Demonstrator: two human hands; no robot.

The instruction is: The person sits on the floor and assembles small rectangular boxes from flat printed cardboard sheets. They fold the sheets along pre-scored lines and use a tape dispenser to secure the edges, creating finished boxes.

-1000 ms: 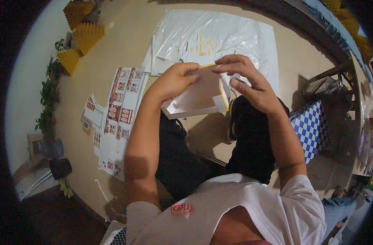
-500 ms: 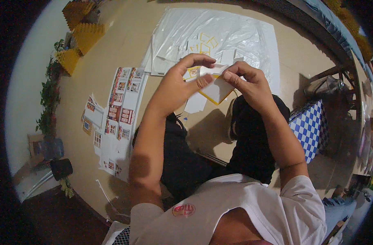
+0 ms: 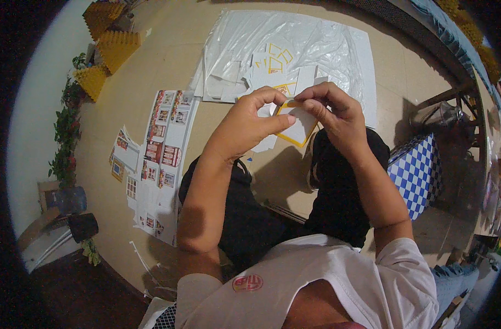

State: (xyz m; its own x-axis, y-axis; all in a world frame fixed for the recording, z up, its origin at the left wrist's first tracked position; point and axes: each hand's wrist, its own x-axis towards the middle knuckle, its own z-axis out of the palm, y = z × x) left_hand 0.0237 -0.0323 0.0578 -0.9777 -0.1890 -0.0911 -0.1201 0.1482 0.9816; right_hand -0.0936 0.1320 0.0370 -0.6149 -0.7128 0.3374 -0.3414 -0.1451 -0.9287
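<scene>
Head view shows white piece [image 3: 301,127] between left hand [image 3: 247,122] and right hand [image 3: 338,116].

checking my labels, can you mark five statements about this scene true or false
The left hand and right hand both hold a yellow-edged white piece. True.
A blue-and-white checkered panel stands at the person's left. False: the panel is at the right.
Printed sheets lie on the floor to the person's left. True.
The shirt is black. False: the shirt is white.
Small yellow-edged pieces lie on a white sheet beyond the hands. True.
</scene>
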